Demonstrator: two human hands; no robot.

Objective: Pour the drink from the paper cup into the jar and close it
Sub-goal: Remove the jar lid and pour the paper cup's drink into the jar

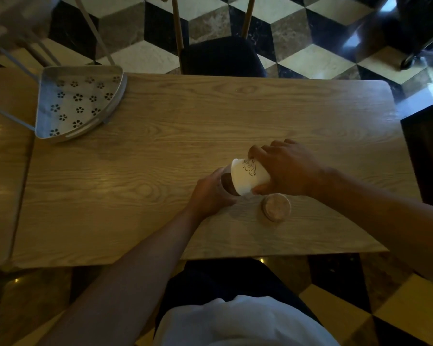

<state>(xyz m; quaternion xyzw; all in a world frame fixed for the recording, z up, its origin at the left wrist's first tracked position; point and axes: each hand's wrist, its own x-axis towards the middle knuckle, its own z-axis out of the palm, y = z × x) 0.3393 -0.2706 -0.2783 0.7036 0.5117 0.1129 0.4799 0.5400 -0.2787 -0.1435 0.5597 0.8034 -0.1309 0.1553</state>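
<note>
My right hand (288, 168) grips a white paper cup (248, 176) with a line drawing on its side. The cup is tipped over to the left, its rim over the mouth of a clear glass jar (226, 183). Dark brown drink shows inside the jar. My left hand (209, 196) is wrapped around the jar's left side and holds it on the wooden table (160, 151). The jar's round wooden lid (276, 207) lies flat on the table just right of the jar, below my right hand.
A grey metal tray (78, 103) with flower-shaped holes sits on a stand over the table's far left corner. A dark chair (223, 57) stands at the far edge. A second table (3, 158) adjoins on the left.
</note>
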